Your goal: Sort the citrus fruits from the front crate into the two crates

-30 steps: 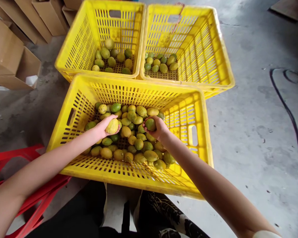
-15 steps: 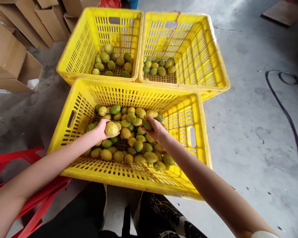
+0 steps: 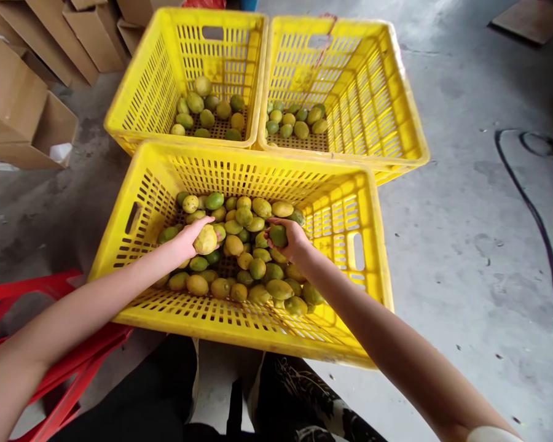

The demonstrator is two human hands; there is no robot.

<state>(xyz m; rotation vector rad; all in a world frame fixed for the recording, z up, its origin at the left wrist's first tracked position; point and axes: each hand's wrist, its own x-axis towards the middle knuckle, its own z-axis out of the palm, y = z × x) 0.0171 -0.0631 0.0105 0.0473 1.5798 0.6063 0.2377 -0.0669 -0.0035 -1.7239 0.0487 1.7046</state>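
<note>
Reaching into the near yellow crate (image 3: 120, 242), the left hand (image 3: 184, 240) cups a rough-skinned yellow fruit (image 3: 205, 240) toward the crate's left wall while the right hand (image 3: 293, 240) pinches a smooth green fruit (image 3: 278, 235) at mid-heap. A light, whole-finger grip seems best to spare the oval fruit from the slotted hard-plastic walls.

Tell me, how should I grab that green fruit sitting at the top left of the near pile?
Come from straight above and close fingers round the middle of the green fruit. It is oval and lies on its side atop the pile in the near crate, so its top is free, while neighbours crowd its sides.
</note>
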